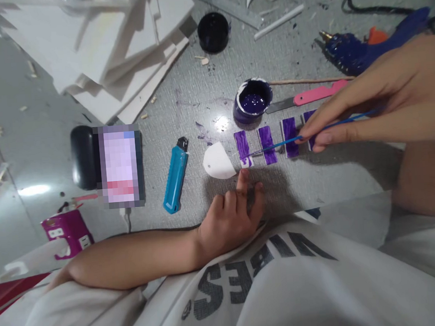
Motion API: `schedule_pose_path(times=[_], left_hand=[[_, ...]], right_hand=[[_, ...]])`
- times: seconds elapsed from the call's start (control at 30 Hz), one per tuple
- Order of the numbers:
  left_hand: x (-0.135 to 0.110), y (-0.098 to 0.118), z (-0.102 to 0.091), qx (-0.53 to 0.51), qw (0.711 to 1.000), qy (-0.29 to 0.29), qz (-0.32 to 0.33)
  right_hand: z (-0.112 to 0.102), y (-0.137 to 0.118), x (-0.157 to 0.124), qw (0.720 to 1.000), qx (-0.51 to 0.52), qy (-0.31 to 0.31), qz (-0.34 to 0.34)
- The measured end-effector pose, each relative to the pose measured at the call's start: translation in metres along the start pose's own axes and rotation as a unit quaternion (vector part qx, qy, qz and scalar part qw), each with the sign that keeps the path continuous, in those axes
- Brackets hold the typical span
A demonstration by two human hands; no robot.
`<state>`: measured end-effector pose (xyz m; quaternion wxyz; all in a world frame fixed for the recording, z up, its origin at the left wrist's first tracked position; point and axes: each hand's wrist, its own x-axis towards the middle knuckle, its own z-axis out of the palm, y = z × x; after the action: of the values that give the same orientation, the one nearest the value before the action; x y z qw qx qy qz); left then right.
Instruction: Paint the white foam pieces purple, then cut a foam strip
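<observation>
My right hand (385, 94) pinches a thin blue paintbrush (287, 141) whose tip touches the leftmost of several small white strips painted purple (267, 145), lying in a row on the grey floor. My left hand (231, 214) rests on the floor just below them, fingers loosely curled, one fingertip reaching up to the edge of the leftmost strip (243, 148). A white rounded piece (218, 161) lies beside that strip. An open pot of purple paint (252, 101) stands just above the row.
A blue lighter (175, 176), a phone (122, 165) on a black case, a purple plug (67, 234), a black lid (213, 31), a pink cutter (312, 95), a blue glue gun (366, 46) and a stack of white foam boards (110, 46) surround the work.
</observation>
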<state>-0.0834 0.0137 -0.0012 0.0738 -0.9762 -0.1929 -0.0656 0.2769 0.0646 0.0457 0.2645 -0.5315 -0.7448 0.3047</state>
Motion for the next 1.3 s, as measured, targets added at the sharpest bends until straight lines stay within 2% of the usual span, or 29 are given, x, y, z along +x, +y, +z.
schedule_pose_path(times=[0.07, 0.1, 0.3, 0.5, 0.73, 0.9, 1.1, 1.3], left_hand=[[-0.002, 0.001, 0.001, -0.009, 1.000, -0.013, 0.000], [-0.003, 0.002, 0.001, -0.014, 1.000, -0.020, -0.001], [0.001, 0.001, -0.002, -0.014, 1.000, -0.008, -0.008], [0.000, 0.001, -0.001, -0.015, 1.000, -0.008, -0.002], [0.002, -0.001, -0.003, 0.001, 1.000, -0.013, 0.006], [0.003, -0.004, -0.006, -0.004, 0.999, -0.020, 0.026], [-0.007, 0.001, 0.001, -0.071, 0.996, -0.062, -0.003], [-0.009, 0.002, 0.004, -0.077, 0.995, -0.068, -0.010]], right_hand=[[-0.002, 0.001, 0.004, 0.996, -0.001, -0.082, -0.027], [-0.002, 0.001, 0.007, 0.994, 0.002, -0.103, -0.037], [0.005, 0.003, 0.017, 0.991, 0.020, -0.130, -0.035], [0.011, 0.014, 0.014, 0.994, 0.005, -0.112, -0.003], [0.013, 0.015, 0.013, 0.995, -0.038, -0.086, -0.030], [0.014, 0.016, 0.011, 0.995, -0.055, -0.085, -0.011], [0.014, 0.018, 0.008, 0.995, -0.067, -0.073, 0.008], [0.013, 0.018, 0.008, 0.996, -0.062, -0.068, -0.004]])
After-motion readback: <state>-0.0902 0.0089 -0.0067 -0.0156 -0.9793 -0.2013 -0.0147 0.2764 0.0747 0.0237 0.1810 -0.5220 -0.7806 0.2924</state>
